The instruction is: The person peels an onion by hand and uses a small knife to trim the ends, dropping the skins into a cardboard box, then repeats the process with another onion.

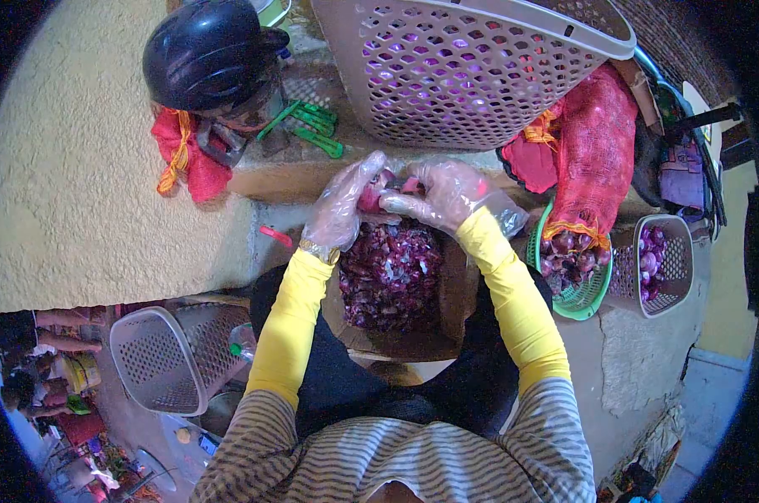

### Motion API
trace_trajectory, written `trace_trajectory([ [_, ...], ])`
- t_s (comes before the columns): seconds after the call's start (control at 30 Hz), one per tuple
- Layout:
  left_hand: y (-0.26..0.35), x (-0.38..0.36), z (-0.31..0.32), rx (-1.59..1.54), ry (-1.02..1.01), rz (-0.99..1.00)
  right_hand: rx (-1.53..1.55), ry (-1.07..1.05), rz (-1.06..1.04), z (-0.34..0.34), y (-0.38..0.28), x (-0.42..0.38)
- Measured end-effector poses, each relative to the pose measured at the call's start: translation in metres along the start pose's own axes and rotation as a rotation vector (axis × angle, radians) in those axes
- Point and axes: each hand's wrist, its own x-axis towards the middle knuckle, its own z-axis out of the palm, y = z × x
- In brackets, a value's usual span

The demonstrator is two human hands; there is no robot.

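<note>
The gloved left hand (336,205) holds an onion (370,198) over the far edge of the box (453,310). The right hand (447,194) has fingers curled close beside it; their grip cannot be told. Skins (390,277) fill the box. Peeling appears underway; the next move likely calls for a steady left hold.

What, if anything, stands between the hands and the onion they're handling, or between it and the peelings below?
Only clear gloves separate the left hand and right hand from the onion. Beyond the fingers, nothing visible blocks the way to the peelings in the box.
</note>
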Motion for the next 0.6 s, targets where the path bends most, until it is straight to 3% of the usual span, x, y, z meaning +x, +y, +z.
trace_trajectory([
  [0.2,-0.012,0.006,-0.010,0.004,-0.020,0.062,-0.059,-0.035,0.004,0.003,0.004,0.002],
  [0.27,-0.024,0.013,-0.020,0.254,0.011,0.238,-0.048,-0.032,0.007,0.004,0.004,0.002],
  [0.4,-0.015,0.009,-0.019,0.058,-0.072,0.090,-0.094,-0.028,0.007,0.002,0.001,0.002],
  [0.47,-0.026,0.018,-0.030,0.374,-0.081,0.308,-0.125,-0.007,-0.028,-0.004,-0.006,-0.002],
  [0.6,-0.021,0.016,-0.028,0.329,-0.109,0.254,-0.190,0.095,-0.156,0.000,-0.001,-0.003],
])
